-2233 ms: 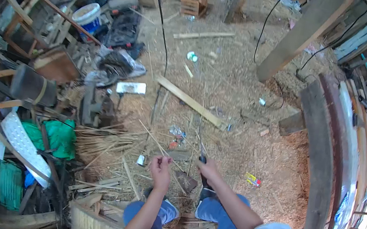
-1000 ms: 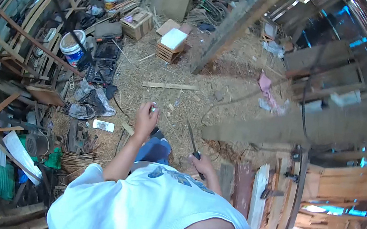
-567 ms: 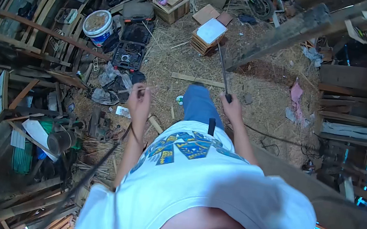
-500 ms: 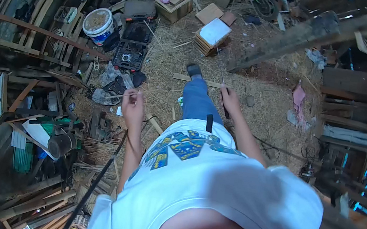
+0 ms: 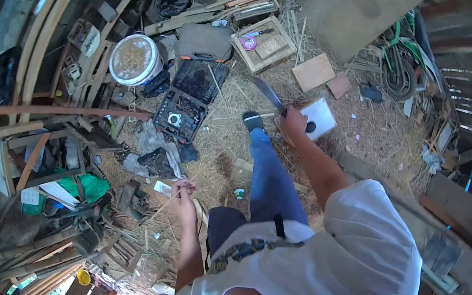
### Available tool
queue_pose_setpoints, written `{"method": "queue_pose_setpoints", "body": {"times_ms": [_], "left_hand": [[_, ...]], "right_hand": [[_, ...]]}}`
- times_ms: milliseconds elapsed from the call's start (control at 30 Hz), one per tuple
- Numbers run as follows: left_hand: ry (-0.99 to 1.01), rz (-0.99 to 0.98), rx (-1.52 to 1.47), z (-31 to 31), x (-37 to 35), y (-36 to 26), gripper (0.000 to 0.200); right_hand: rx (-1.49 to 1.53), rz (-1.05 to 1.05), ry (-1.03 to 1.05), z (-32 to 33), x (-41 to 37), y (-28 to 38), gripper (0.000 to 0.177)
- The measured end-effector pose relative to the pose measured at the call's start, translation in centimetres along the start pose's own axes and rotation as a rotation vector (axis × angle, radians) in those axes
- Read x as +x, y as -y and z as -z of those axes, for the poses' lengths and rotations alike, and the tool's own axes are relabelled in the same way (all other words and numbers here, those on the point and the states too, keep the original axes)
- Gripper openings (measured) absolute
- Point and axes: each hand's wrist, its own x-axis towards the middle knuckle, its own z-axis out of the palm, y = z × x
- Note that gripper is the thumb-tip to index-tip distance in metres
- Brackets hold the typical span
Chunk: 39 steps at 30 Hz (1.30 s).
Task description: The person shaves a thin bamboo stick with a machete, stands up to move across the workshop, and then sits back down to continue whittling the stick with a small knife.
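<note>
My right hand [image 5: 295,121] is closed round the handle of a machete [image 5: 267,94], its dark blade pointing up and left. Beneath that hand lies a small stool with a white top [image 5: 322,117], partly covered by the hand and forearm. My left hand [image 5: 182,198] is low at the left, fingers pinched on a thin wooden stick [image 5: 164,205] that is hard to see against the straw. The foot of my stretched leg, in a dark sandal [image 5: 253,121], is on the floor left of the stool.
An open black tool case [image 5: 178,117] and a white bucket [image 5: 136,61] are to the left. Ahead lie a wooden box [image 5: 287,48], boards [image 5: 314,72] and a motorbike wheel [image 5: 399,78]. A long beam [image 5: 389,190] crosses the right side. Straw covers the floor.
My right hand has swung forward with the machete, from beside my leg to over the white-topped stool. The view has turned and moved forward. My left hand still pinches the stick.
</note>
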Motion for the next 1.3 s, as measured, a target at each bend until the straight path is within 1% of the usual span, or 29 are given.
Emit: {"method": "queue_pose_setpoints", "body": {"times_ms": [33,100,167,200,267,300,400,467,600,700,800,867,900,1000,1100,1200,1300], "left_hand": [[0.037,0.023,0.028,-3.0,1.7,-0.4,0.016],[0.061,0.057,-0.059,-8.6,5.9,0.1,0.017],[0.121,0.06,-0.107,-13.5,10.5,1.0,0.017],[0.113,0.073,-0.127,-15.5,12.4,1.8,0.018],[0.1,0.103,-0.165,-18.9,15.5,3.5,0.019],[0.088,0.085,-0.146,-20.1,16.5,4.0,0.02],[-0.007,0.229,-0.098,-22.9,18.4,4.5,0.021],[-0.008,0.25,-0.081,-23.6,19.2,5.1,0.021],[0.0,0.262,-0.129,-25.3,21.4,5.2,0.022],[0.011,0.247,-0.156,-26.7,24.1,4.7,0.022],[0.026,0.179,-0.181,-28.0,26.7,4.0,0.022],[0.009,0.187,-0.189,-28.8,27.7,3.4,0.021],[0.0,0.19,-0.194,-29.1,27.8,3.2,0.021],[-0.021,0.176,-0.267,-29.7,27.5,3.4,0.021],[-0.022,0.213,-0.261,-28.8,26.9,4.6,0.021],[-0.093,0.23,-0.295,-28.2,26.8,5.5,0.02],[-0.102,0.238,-0.26,-27.4,26.4,5.1,0.021]], "right_hand": [[-0.036,0.039,-0.073,-0.1,4.0,0.1,0.043],[-0.101,0.123,-0.235,-1.0,12.5,0.6,0.043],[-0.156,0.218,-0.254,-1.5,21.5,1.0,0.043],[-0.182,0.265,-0.257,-1.8,25.4,1.2,0.044],[-0.132,0.431,-0.263,-2.5,32.4,0.9,0.046],[-0.167,0.468,-0.244,-2.7,35.2,0.9,0.046],[-0.237,0.589,-0.195,-3.8,41.4,0.7,0.045],[-0.246,0.674,-0.181,-4.4,43.8,0.5,0.044],[-0.212,0.663,-0.073,-4.8,46.2,0.5,0.043],[-0.191,0.724,-0.186,-4.8,46.2,1.2,0.039],[-0.065,0.581,-0.175,-4.9,47.4,2.5,0.037],[-0.137,0.552,-0.192,-4.9,48.7,3.7,0.035],[-0.174,0.539,-0.202,-4.8,49.3,4.5,0.035],[-0.261,0.587,-0.273,-5.4,51.4,6.5,0.032],[-0.315,0.526,-0.201,-6.8,53.2,7.7,0.034],[-0.342,0.454,-0.164,-7.6,53.8,8.4,0.033],[-0.31,0.56,-0.282,-7.1,52.8,8.6,0.032]]}}
